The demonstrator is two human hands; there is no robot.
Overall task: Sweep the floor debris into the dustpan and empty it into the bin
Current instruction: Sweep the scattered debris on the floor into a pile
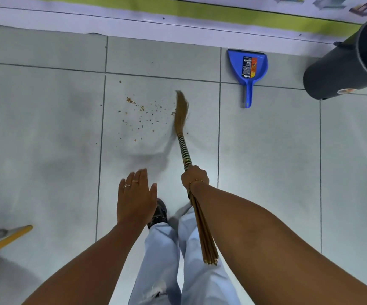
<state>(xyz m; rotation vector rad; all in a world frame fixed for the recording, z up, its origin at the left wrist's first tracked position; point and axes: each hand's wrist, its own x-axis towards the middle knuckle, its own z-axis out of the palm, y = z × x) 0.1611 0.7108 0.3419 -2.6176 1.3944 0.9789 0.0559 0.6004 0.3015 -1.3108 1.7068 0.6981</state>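
My right hand (194,176) grips a straw broom (183,137) by its striped binding, and the bristle tip rests on the tiled floor just right of the debris. Brown crumbs (142,116) lie scattered over one pale tile ahead of me. My left hand (135,199) hovers flat and empty, fingers apart, above my feet. A blue dustpan (247,67) lies on the floor by the wall, handle pointing toward me, right of the broom. A dark grey bin (343,62) stands at the far right beside the dustpan.
A white and green wall base (178,20) runs along the far side. A yellow-handled tool (4,241) juts in at the lower left. My legs in pale jeans (178,260) and a dark shoe (160,213) stand below the hands.
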